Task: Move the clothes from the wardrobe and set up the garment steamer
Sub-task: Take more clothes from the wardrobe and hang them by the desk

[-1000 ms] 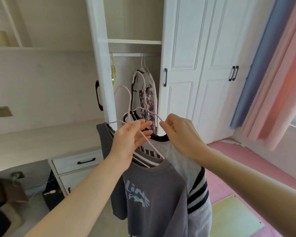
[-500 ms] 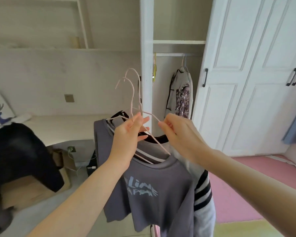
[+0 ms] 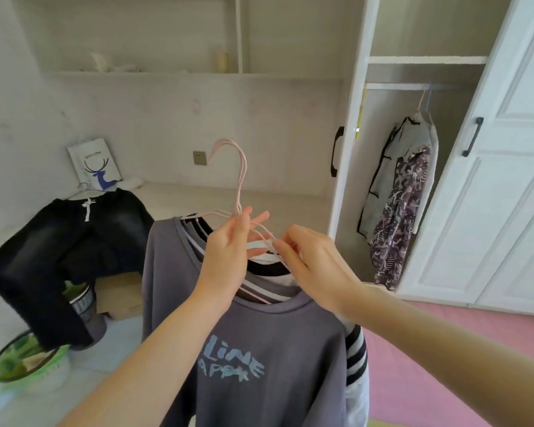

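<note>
Wardrobe (image 3: 420,72) open, one garment (image 3: 404,208) left on its rail. Both grips, left hand (image 3: 228,260) and right hand (image 3: 315,269), closed on hangers (image 3: 241,180) carrying shirts (image 3: 259,349) mid-room; jacket (image 3: 71,251) already on bench (image 3: 216,198). No steamer visible, so roughly halfway.

Both hands raised close together, left (image 3: 228,257), right (image 3: 315,266), fingers pinched

Floor left – black garment (image 3: 65,257), basin (image 3: 28,362).

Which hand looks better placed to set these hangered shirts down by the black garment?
Left, probably: the left hand pinches the hangers at their necks, nearer the black garment; the right hand only steadies a wire.
</note>
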{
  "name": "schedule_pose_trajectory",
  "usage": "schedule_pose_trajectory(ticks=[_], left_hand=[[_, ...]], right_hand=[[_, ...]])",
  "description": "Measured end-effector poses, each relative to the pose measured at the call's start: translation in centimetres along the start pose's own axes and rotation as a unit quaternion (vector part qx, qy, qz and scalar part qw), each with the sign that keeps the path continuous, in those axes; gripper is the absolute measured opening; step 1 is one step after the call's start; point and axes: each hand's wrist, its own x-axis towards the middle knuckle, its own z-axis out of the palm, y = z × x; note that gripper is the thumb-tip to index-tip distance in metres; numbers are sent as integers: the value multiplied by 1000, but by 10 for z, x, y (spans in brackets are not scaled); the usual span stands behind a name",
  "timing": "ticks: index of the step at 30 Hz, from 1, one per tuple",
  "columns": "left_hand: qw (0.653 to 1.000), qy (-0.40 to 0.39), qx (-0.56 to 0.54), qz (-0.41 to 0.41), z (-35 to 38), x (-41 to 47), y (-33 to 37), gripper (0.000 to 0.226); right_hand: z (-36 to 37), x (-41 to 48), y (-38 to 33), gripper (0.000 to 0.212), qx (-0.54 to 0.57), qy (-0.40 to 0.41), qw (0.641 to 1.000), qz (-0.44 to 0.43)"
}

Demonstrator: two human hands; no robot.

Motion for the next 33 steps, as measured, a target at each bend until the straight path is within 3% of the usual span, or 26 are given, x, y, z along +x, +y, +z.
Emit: schedule_pose_trajectory(ticks=[7,11,18,24,26,30,33], left_hand=[[996,81,-13,-17,-79,12,-14,32],[993,114,36,-11,-123,25,-28,36],[988,113,106,-12,-197,48,-57,27],[979,94,180,-30,-238,54,-75,54],[972,100,210,-47,-286,69,-94,60],[949,68,306,-28,-301,71,-94,45],[921,89,379,16,-330,82,-100,33]], right_hand=[[74,37,-21,27,1,-61,997,-47],[117,63,-35,30,-62,-113,989,-72],[184,111,-82,24,43,-152,987,20],[229,133,-90,18,74,-163,982,66],[278,160,-103,18,95,-184,975,85],[286,166,-103,17,127,-180,970,104],[304,187,-102,17,141,-186,966,111]])
